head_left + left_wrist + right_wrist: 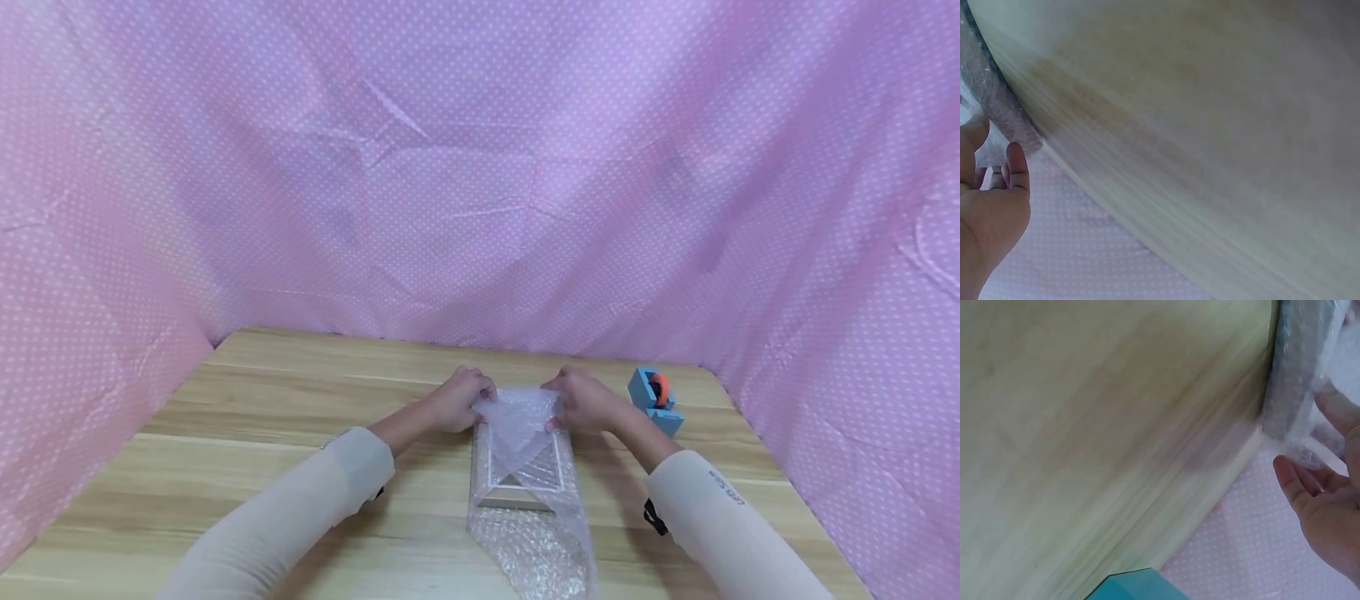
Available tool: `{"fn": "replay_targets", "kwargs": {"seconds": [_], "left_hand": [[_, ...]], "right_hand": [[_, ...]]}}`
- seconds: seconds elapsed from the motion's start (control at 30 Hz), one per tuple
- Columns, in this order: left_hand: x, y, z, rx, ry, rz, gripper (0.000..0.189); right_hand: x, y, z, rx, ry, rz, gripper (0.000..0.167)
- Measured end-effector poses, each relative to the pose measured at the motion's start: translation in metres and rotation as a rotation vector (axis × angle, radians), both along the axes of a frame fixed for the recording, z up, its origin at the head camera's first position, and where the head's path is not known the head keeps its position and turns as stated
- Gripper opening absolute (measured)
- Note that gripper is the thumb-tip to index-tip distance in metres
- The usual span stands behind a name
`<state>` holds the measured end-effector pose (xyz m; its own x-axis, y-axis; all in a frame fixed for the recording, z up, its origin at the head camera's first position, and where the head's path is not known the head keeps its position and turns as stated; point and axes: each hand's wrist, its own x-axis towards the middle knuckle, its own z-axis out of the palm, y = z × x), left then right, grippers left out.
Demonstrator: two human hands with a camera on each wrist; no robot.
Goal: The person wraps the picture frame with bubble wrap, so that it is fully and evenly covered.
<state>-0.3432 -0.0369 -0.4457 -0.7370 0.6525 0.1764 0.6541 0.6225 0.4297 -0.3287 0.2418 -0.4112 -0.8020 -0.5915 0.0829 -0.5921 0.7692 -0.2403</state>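
Note:
A picture frame (516, 498) with a light wooden edge and a white inner border lies flat on the table, with bubble wrap (528, 546) under it and folded over its far part. At the far left corner, my left hand (457, 400) pinches the wrap between thumb and fingers. My right hand (585, 402) grips the folded wrap at the far right corner, thumb on top. In the left wrist view, the left hand (991, 219) curls at the wrapped end. The right wrist view has the right hand (1332, 512) at the opposite corner of the bubble wrap (1297, 381).
A blue tape dispenser (642, 392) with an orange roll (660, 388) stands right of the right hand. Loose bubble wrap trails towards the near table edge. Pink dotted cloth (465, 208) hangs around the wooden table (300, 392) at the back and sides.

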Motion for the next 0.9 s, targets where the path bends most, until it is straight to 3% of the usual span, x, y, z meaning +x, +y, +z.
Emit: {"fn": "replay_targets", "kwargs": {"seconds": [0.3,0.47,0.57,0.7,0.8,0.9], "left_hand": [[0.001,-0.001,0.002,-0.019,0.082,-0.025,0.036],[0.002,-0.004,0.001,-0.074,0.175,-0.042,0.033],[0.003,-0.005,0.001,-0.115,0.286,-0.100,0.032],[0.003,-0.009,0.007,-0.152,0.409,-0.230,0.022],[0.004,-0.014,0.014,-0.174,0.370,-0.330,0.016],[0.006,-0.020,0.020,-0.176,0.246,-0.362,0.038]], "right_hand": [[0.013,-0.007,-0.002,-0.060,0.032,-0.035,0.048],[0.015,-0.005,-0.006,-0.052,0.094,0.012,0.042],[0.016,-0.004,-0.007,-0.049,0.103,0.024,0.041],[0.015,-0.003,-0.007,-0.033,0.121,0.035,0.035],[0.015,-0.004,-0.006,-0.008,0.142,0.058,0.028],[0.016,-0.006,-0.003,0.036,0.149,0.075,0.023]]}}
